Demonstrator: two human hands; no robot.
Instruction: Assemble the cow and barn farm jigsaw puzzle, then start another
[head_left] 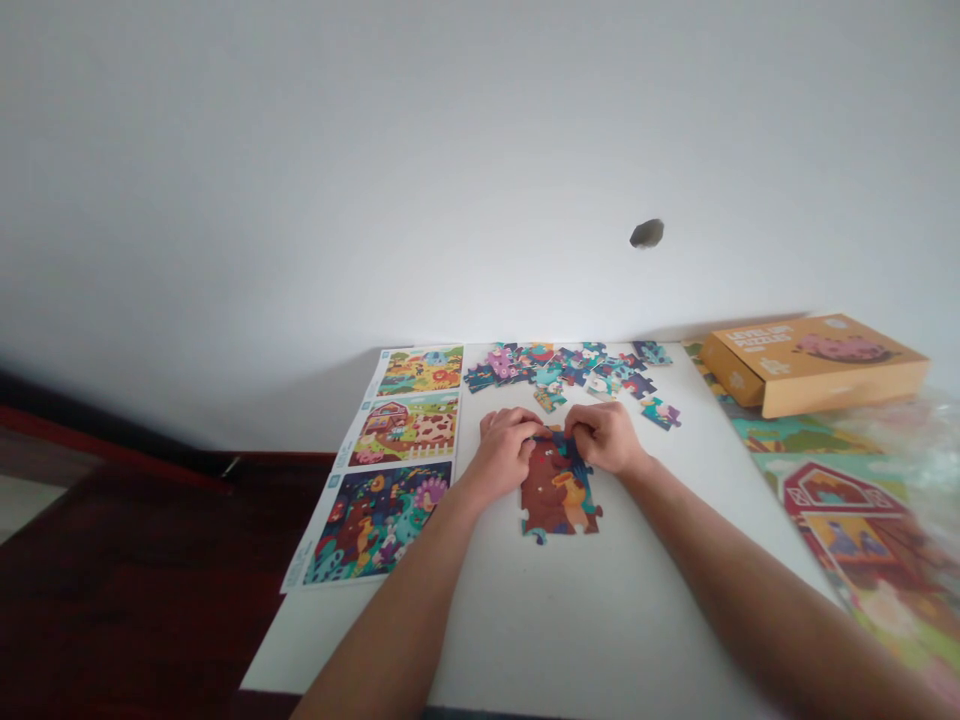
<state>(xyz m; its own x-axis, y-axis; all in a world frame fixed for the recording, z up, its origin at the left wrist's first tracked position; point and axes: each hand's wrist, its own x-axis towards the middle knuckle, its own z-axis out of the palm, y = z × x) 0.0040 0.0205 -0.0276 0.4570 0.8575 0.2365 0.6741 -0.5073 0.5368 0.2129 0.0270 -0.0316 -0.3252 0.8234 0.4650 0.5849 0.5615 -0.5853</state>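
A partly joined jigsaw puzzle (551,498) with a brown bear holding an orange jar lies flat on the white table. My left hand (510,450) is at its upper left corner, fingers bent together over the top edge. At the upper right corner, my right hand (606,435) is closed with its fingertips pressed on a dark blue puzzle piece (581,468). The fingertips of both hands nearly meet along the top edge and partly hide it. Beyond the hands, several loose puzzle pieces (574,365) lie in a heap, with one piece (661,412) apart to the right.
A picture sheet (405,435) with three printed scenes lies on the left. An orange puzzle box (825,360) sits at the back right on a colourful farm-picture sheet (847,500), beside clear plastic wrapping (934,450). The white wall (480,180) stands behind the table.
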